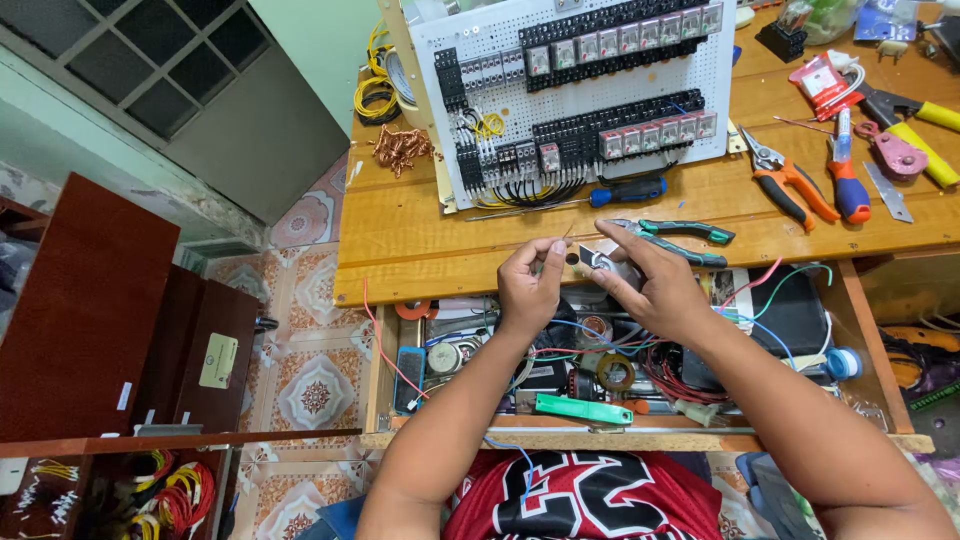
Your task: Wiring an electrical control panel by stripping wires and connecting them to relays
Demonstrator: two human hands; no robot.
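My left hand point(530, 283) pinches a thin wire end between thumb and fingers, just above the front edge of the wooden bench point(420, 240). My right hand point(655, 285) grips a small grey-and-black component point(600, 262) held close to that wire. Both hands hover over an open drawer point(600, 370) full of wires and tools. Beyond them, a white perforated panel point(580, 90) carries rows of black relays and terminal blocks with yellow and black wiring.
Green-handled pliers point(680, 240) and a blue-handled screwdriver point(620, 192) lie near the hands. Orange pliers point(795, 185), a red-blue screwdriver point(848, 175) and yellow-handled tools point(925, 140) lie at right. Copper wire scraps point(400, 148) at left. Dark red cabinets point(90, 300) stand on the tiled floor.
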